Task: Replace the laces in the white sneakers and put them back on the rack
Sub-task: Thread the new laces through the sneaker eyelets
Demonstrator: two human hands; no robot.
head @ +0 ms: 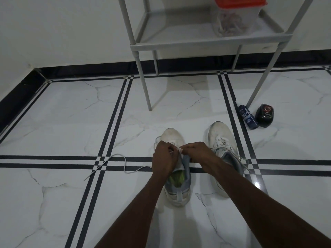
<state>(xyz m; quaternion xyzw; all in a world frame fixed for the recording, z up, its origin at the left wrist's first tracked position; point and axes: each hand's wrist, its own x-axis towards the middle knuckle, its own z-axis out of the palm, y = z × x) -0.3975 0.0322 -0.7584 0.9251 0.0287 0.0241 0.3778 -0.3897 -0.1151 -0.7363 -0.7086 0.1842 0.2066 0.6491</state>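
Observation:
Two white sneakers stand side by side on the tiled floor, toes pointing away from me. My left hand (165, 157) and my right hand (196, 153) meet over the eyelets of the left sneaker (173, 136), both pinching its white lace (114, 159). The lace's loose end trails left across the black floor stripes. Where the lace sits in the eyelets is hidden under my fingers. The right sneaker (221, 135) is laced, with its lace ends hanging loose to the right. The grey rack (148, 44) stands beyond the shoes against the wall.
A clear tub with an orange lid (234, 17) sits on the rack's lower shelf. A dark blue bottle (248, 117) and a small black container (265, 115) lie on the floor by the rack's right front leg. Rack legs stand just beyond the sneakers.

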